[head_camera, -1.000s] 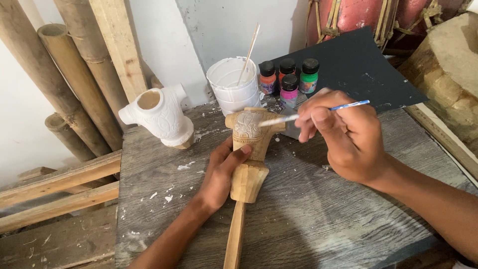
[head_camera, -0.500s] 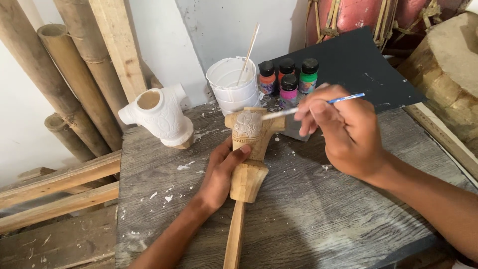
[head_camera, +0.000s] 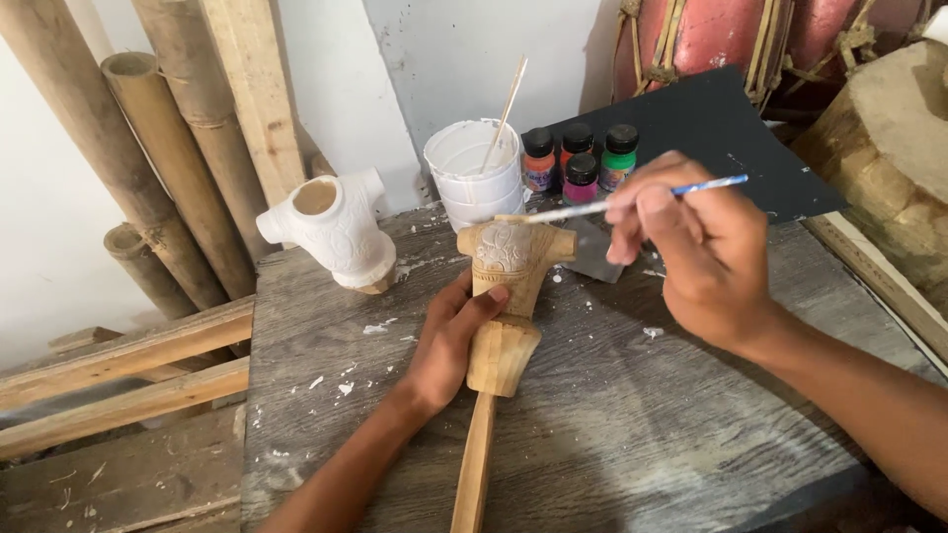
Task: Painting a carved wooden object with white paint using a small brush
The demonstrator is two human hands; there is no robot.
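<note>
My left hand (head_camera: 446,345) grips a carved wooden torso-shaped figure (head_camera: 512,259) mounted on a wooden stick (head_camera: 474,464), lying on the grey worktable (head_camera: 632,434). White paint covers part of the figure's chest. My right hand (head_camera: 696,252) pinches a thin paintbrush (head_camera: 642,197) with a blue handle, its tip at the figure's top right shoulder.
A white-painted torso figure (head_camera: 336,232) stands at the table's back left. A white paint bucket (head_camera: 477,178) with a stick in it and several small paint bottles (head_camera: 583,158) stand behind. Bamboo poles (head_camera: 148,148) lean at the left, a black sheet (head_camera: 711,133) and a wood block (head_camera: 889,148) at the right.
My right hand has shifted the brush slightly, its tip moving from the figure's chest up toward the top edge. The left hand keeps its hold.
</note>
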